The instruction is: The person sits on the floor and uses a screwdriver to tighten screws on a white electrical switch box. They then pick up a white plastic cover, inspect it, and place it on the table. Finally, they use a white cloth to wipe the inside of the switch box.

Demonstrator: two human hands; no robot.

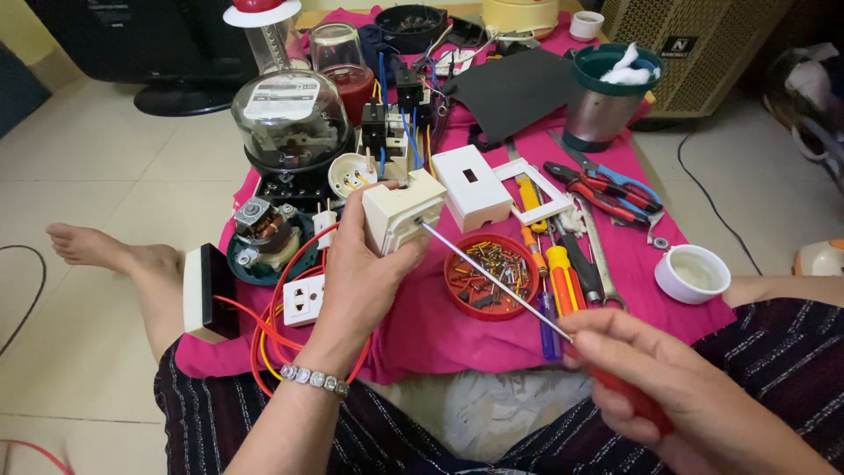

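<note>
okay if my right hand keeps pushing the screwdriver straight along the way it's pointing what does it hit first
Most likely the cream switch box held in the left hand. The right hand aims the screwdriver up-left, and its tip already sits at the box's side, apparently touching.

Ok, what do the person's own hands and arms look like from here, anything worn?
Both are bare, with no gloves or sleeves in view. The left hand has a silver-coloured bracelet of small square links around the wrist. The right hand shows no ring, watch or bracelet from this angle.
</note>
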